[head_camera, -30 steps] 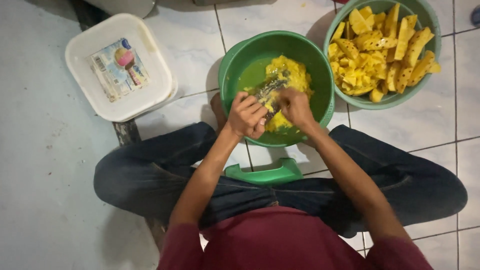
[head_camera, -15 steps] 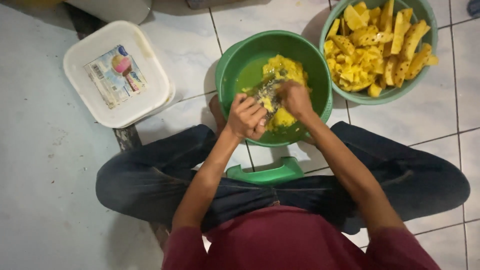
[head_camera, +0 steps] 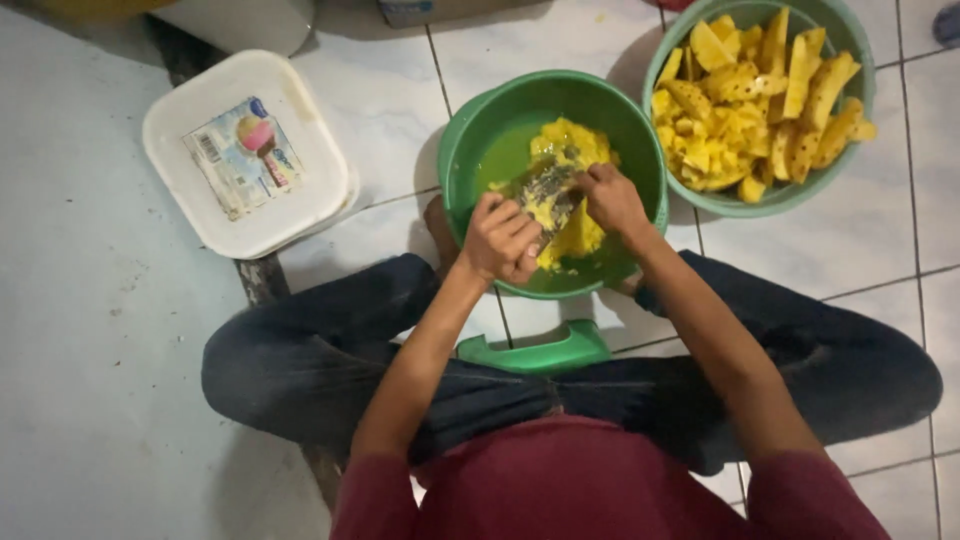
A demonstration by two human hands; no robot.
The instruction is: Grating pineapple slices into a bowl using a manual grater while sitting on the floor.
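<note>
- white tiled floor (head_camera: 380, 90) with dark grout lines, seen from above; a smooth pale grey surface (head_camera: 90, 350) takes up the left part of the view.
- green bowl (head_camera: 480, 130) set on the tiles just ahead of the seated person's crossed legs in dark trousers (head_camera: 300, 350); it holds a heap of yellow grated pulp (head_camera: 575, 150) lying toward its far and right side.
- left hand (head_camera: 502, 238) over the near rim of the green bowl, fingers curled into a closed grip around the near end of a metal grater (head_camera: 543, 185).
- metal grater slants across the bowl, coated in yellow shreds, its far end resting among the pulp.
- right hand (head_camera: 610, 197) at the upper right of the grater, fingers bunched and pressed down against it; whatever piece it pinches is hidden beneath the fingers.
- second green bowl (head_camera: 720, 200) at upper right, well filled with yellow fruit pieces (head_camera: 760, 90) cut in wedges and chunks, just beside the first bowl.
- white square lidded tub (head_camera: 240, 160) with a printed label, at upper left, apart from both bowls.
- low green stool (head_camera: 535, 352) showing between the legs.
</note>
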